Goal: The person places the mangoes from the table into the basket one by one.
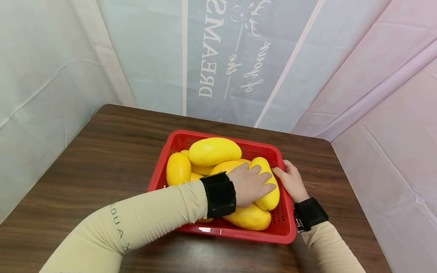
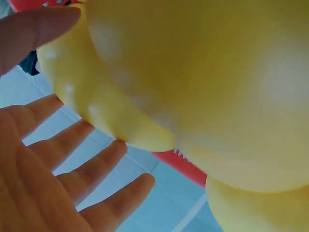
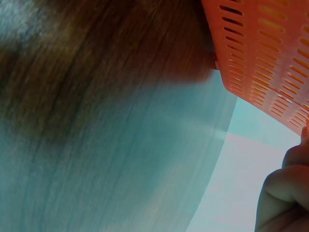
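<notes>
A red plastic basket [image 1: 191, 132] stands on the table with several yellow mangoes in it. My left hand [image 1: 250, 184] reaches across them, fingers spread over the mango [image 1: 264, 167] by the basket's right wall. In the left wrist view, the left fingers [image 2: 99, 166] are nearly straight, with tips at the edge of a mango [image 2: 101, 96]; whether they press on it is unclear. My right hand [image 1: 291, 181] grips the right rim of the basket. The right wrist view catches its curled fingers [image 3: 287, 188] beneath the slotted basket wall [image 3: 270, 53].
Under the basket lies a dark wood-grain table [image 1: 112, 151] with rounded corners. A printed cloth backdrop [image 1: 150, 68] hangs behind the far edge, and pale fabric [image 1: 392, 151] hangs along the right side. Another large mango [image 1: 215, 151] lies near the basket's far wall.
</notes>
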